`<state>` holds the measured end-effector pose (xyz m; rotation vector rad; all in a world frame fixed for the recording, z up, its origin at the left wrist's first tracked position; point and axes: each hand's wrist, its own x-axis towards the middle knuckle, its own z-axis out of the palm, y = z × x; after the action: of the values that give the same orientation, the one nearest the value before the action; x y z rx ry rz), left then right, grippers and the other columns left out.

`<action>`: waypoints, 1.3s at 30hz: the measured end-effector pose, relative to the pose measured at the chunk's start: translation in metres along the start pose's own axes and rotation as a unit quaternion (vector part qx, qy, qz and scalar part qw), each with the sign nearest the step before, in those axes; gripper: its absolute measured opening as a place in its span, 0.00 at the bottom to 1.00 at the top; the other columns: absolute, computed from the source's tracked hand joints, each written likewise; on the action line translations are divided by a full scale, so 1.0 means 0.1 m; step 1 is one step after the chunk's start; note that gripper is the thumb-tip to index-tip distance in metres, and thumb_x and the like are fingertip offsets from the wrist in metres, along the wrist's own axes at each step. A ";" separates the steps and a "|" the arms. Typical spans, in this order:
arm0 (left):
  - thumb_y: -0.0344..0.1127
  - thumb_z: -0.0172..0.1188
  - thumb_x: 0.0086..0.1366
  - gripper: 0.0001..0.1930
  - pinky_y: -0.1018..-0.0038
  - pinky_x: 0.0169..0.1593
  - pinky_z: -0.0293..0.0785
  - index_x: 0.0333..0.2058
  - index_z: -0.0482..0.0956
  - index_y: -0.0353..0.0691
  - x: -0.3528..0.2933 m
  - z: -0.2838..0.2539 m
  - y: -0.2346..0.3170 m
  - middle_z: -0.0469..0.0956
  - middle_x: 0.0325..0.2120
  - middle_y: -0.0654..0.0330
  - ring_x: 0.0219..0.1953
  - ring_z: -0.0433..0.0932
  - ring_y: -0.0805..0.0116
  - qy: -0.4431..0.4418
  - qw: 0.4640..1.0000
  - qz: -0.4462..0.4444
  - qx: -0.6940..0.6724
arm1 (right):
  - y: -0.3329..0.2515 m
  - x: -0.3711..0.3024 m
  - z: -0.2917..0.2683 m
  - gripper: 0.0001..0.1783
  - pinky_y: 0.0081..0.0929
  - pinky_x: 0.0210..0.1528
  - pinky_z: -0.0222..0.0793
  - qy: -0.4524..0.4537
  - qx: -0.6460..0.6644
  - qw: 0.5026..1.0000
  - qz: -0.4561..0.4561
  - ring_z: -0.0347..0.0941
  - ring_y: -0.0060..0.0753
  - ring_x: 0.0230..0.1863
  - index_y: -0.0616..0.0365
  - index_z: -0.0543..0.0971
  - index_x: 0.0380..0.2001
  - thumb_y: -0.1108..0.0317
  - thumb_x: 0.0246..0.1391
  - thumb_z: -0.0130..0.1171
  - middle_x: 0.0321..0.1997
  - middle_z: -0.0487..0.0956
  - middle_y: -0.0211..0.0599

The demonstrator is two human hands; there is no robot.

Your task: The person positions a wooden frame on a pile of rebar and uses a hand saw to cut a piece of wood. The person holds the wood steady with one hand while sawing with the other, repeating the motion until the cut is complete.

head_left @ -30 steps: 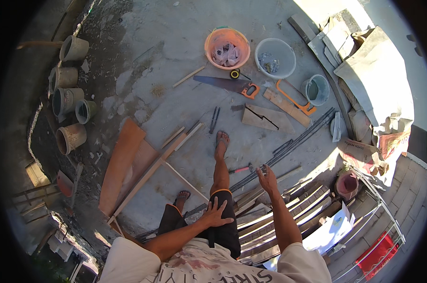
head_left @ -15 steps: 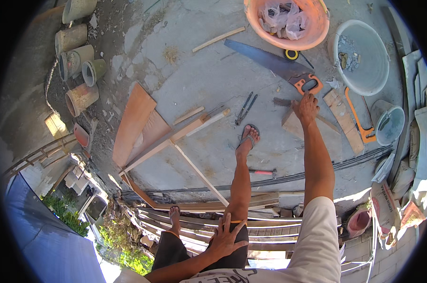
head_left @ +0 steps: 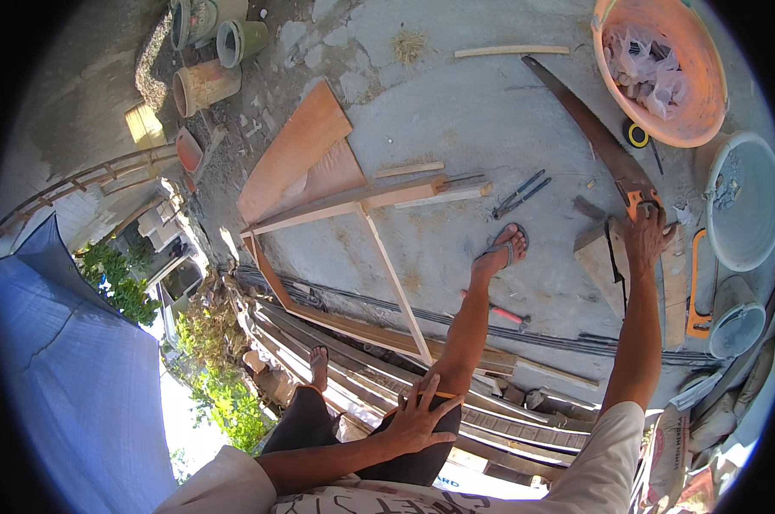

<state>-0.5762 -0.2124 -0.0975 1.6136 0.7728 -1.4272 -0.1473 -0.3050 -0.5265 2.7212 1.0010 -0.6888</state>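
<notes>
A saw (head_left: 583, 120) is shown lying at the right on the grey floor (head_left: 456, 141), its blade pointed toward the far left and its orange handle (head_left: 633, 203) toward the near right. The handle is met from the near side by the right hand (head_left: 644, 240); the fingers are bent, but whether they are wrapped fully around it cannot be made out. The left hand (head_left: 420, 421) is rested, with fingers spread wide and nothing held, on the dark shorts (head_left: 415, 463). Beyond the saw at the right, plastic bags (head_left: 657, 86) are contained in an orange tub (head_left: 703, 77), and a round tape measure (head_left: 634, 133) is placed between tub and saw. Farther right and nearer, a pale bucket (head_left: 751, 218) is seen. A wooden block (head_left: 595, 261) is found left of the right forearm (head_left: 634, 338); to its right, a plank (head_left: 675, 300) and an orange hacksaw (head_left: 699, 325) are laid. Pincers (head_left: 506, 208) are set just beyond the foot (head_left: 502, 248), a red-handled hammer (head_left: 506, 313) nearer. At the left, a wooden frame (head_left: 387, 272) is placed beside brown boards (head_left: 295, 146).
</notes>
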 end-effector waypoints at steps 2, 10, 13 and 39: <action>0.73 0.62 0.66 0.46 0.14 0.64 0.56 0.78 0.54 0.75 0.02 0.11 -0.08 0.34 0.78 0.33 0.75 0.40 0.10 0.011 1.000 0.012 0.005 | 0.03 -0.16 -0.44 0.18 0.65 0.69 0.63 0.016 0.085 0.995 -0.051 0.77 0.48 0.62 0.56 0.84 0.46 0.56 0.59 0.68 0.48 0.84 0.46; 0.62 0.72 0.63 0.51 0.11 0.65 0.50 0.79 0.50 0.76 0.19 0.17 -0.26 0.26 0.82 0.44 0.75 0.36 0.08 -0.001 0.999 0.031 -0.034 | -0.07 -1.75 -1.85 0.19 0.39 0.28 0.68 -0.204 0.408 0.887 0.069 0.72 0.27 0.21 0.68 0.81 0.31 0.57 0.59 0.61 0.18 0.74 0.37; 0.64 0.68 0.66 0.48 0.18 0.70 0.51 0.79 0.53 0.71 0.06 0.05 -0.40 0.31 0.82 0.42 0.77 0.40 0.14 0.021 0.998 0.053 -0.016 | -0.25 -2.61 -2.37 0.15 0.29 0.20 0.61 -0.256 0.556 0.772 0.173 0.67 0.21 0.19 0.58 0.74 0.28 0.59 0.64 0.59 0.19 0.71 0.27; 0.62 0.61 0.70 0.39 0.58 0.65 0.74 0.65 0.77 0.32 -1.95 2.51 -8.07 0.82 0.58 0.37 0.64 0.79 0.48 0.494 0.538 -0.159 -0.665 | -4.89 -5.42 -3.13 0.13 0.41 0.16 0.67 -0.316 0.352 0.873 0.117 0.70 0.33 0.14 0.57 0.79 0.27 0.61 0.63 0.62 0.15 0.71 0.32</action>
<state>-1.4251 -0.0406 -0.0563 0.7609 2.1408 0.3794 -0.7120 -0.1476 0.0092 2.6850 0.2679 -2.0308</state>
